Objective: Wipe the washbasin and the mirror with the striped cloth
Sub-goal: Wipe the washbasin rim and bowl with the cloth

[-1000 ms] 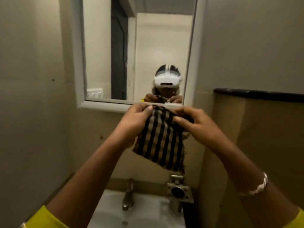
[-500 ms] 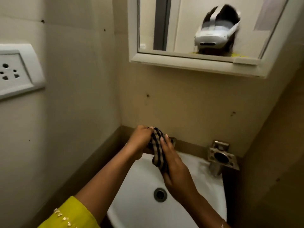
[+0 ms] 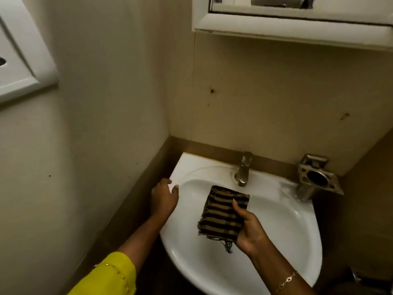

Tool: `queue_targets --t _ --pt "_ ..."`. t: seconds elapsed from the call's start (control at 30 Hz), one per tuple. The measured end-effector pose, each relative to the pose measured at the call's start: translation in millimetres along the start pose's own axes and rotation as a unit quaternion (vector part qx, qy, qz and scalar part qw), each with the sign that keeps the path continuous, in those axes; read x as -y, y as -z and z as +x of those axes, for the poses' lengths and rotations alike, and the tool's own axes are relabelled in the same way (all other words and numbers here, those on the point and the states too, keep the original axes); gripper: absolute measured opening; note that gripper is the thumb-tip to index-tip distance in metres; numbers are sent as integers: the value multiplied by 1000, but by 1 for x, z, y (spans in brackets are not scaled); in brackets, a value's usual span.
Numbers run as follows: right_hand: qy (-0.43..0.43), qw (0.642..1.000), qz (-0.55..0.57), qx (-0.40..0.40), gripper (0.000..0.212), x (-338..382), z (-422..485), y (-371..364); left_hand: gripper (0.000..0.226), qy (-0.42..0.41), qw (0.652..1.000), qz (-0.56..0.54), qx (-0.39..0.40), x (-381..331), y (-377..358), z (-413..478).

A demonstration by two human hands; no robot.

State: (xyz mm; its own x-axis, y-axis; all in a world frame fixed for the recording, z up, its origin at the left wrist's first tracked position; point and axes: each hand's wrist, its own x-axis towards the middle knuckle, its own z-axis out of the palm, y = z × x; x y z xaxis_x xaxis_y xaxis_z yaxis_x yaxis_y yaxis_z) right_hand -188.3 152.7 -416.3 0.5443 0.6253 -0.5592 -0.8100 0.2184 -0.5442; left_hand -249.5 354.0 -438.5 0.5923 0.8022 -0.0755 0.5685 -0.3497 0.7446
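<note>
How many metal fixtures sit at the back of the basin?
2: the tap at the middle of the washbasin back rim, and a square metal holder at its right rear corner. None looks hidden.

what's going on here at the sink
A person stands at a small white washbasin, about to wipe it. The right hand holds a folded striped cloth over the bowl, just in front of the tap. The left hand rests on the basin's left rim, holding nothing. A metal holder sits at the back right corner. Only the bottom edge of the mirror shows above.
</note>
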Motion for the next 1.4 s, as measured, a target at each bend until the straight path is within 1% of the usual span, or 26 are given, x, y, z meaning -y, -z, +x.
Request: queue_targets --t 0.1,0.2,0.27,0.33,0.4,0.43,0.47,0.5,0.53,0.57,0.6,0.63,0.67,0.7,0.73,0.77,0.8,0.83,0.9,0.93,1.03,1.1,1.17,1.27,1.33,1.4 --pt "13 999 -21 -34 36 -5 17 0 58 -48 989 138 15 32 -21 6" --pt "14 995 -69 -74 26 -2 35 -7 70 -92 965 242 52 55 -42 1" --pt "32 988 -123 -83 22 7 48 -18 77 -130 949 282 50 70 -53 0" --pt "68 976 -187 -92 21 23 62 -31 76 -143 942 301 36 81 -61 2" --pt "136 947 -272 -105 24 39 84 -43 75 -154 940 303 27 86 -64 4" --pt "189 913 -342 -114 26 47 97 -46 75 -161 938 306 16 85 -63 4" --pt "262 854 -434 -115 36 54 110 -49 75 -165 936 311 6 87 -64 5" --pt "336 759 -546 -116 51 60 124 -49 75 -161 934 317 -2 87 -63 5" --pt "390 646 -647 -113 64 63 138 -46 74 -162 934 320 -4 87 -63 5" --pt "402 548 -725 -111 72 63 149 -42 72 -164 933 321 -7 88 -63 5" --pt "378 484 -783 -99 73 61 160 -35 70 -165 932 323 -11 90 -63 5" --pt "326 448 -829 -79 70 56 169 -25 70 -161 932 325 -13 89 -63 5" --pt "253 424 -867 -66 70 48 175 -16 71 -159 932 326 -16 89 -63 5" --pt "181 411 -891 -62 80 39 177 -6 73 -159 933 322 -18 89 -63 5" --pt "146 407 -899 -61 92 32 181 3 77 -158 934 319 -20 89 -63 5" --pt "150 418 -894 -66 99 29 186 9 81 -153 936 317 -19 88 -64 5" --pt "177 438 -878 -77 96 30 188 8 84 -150 936 316 -21 88 -64 6" --pt "202 452 -864 -90 85 31 189 4 86 -150 936 316 -24 88 -65 6" --pt "254 449 -849 -112 68 36 193 -5 87 -148 938 313 -23 89 -65 6" --pt "271 440 -847 -120 67 38 197 -8 86 -148 939 309 -23 89 -65 6" --pt "235 431 -865 -106 81 36 206 -2 76 -151 939 307 -31 90 -64 6" --pt "234 410 -874 -118 77 30 209 10 71 -151 940 304 -35 91 -65 6" --pt "236 400 -877 -125 75 25 206 19 71 -149 940 306 -28 92 -65 6" --pt "237 402 -873 -141 71 18 200 22 72 -142 942 305 -12 92 -64 7" --pt "241 417 -863 -155 69 18 205 14 74 -138 941 307 -15 92 -64 7" --pt "232 435 -857 -153 75 21 211 3 82 -130 944 304 -4 91 -64 8"
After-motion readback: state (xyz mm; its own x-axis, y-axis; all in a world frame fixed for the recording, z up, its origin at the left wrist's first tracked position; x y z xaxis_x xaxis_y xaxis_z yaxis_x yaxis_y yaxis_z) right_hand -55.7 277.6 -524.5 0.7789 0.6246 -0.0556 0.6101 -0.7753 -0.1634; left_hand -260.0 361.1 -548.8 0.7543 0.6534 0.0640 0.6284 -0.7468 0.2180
